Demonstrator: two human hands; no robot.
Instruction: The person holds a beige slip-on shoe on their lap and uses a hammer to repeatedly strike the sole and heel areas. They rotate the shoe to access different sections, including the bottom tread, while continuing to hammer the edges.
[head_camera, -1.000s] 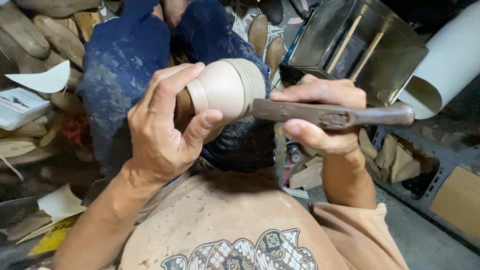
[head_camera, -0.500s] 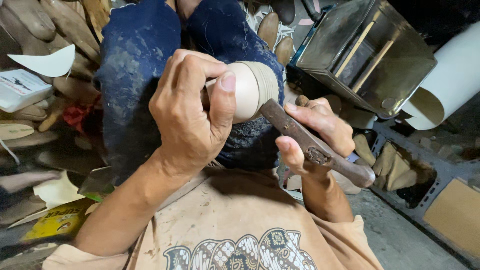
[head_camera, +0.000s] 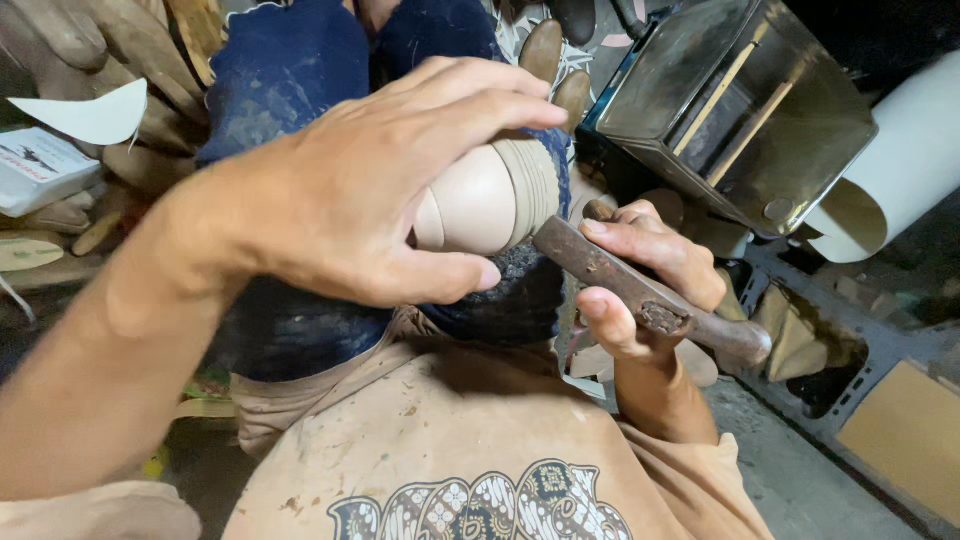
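Watching the head view, I note the left hand (head_camera: 370, 190) wrapped over a rounded pale wooden piece (head_camera: 490, 195), fingers arched across its top and thumb clamped beneath, so it is pinching the piece firmly. The piece rests against the lap, on dark blue trousers (head_camera: 290, 90), with its ridged collar turned toward the right side.

Right hand (head_camera: 640, 280) is closed around a dark wooden-handled tool (head_camera: 650, 305). The tool's front end meets the ridged collar of the piece; its working tip is hidden behind the wood, so I cannot tell its shape.

Changes over the last second: the tool lay nearly level a second ago, handle pointing far right. Half a second ago it had tilted down. Now the handle slopes down and right, with the front end tucked close under the collar. The left hand has slid further over the piece, covering more of it, and the piece sits closer to the camera. I read this as the grip being reset and the tool brought to a fresh angle against the ridged band, with work continuing at that band.

Surroundings: metal box (head_camera: 740, 110) with thin sticks at upper right, white rolled sheet (head_camera: 900, 160) beside it, wooden offcuts (head_camera: 60, 40) at upper left.
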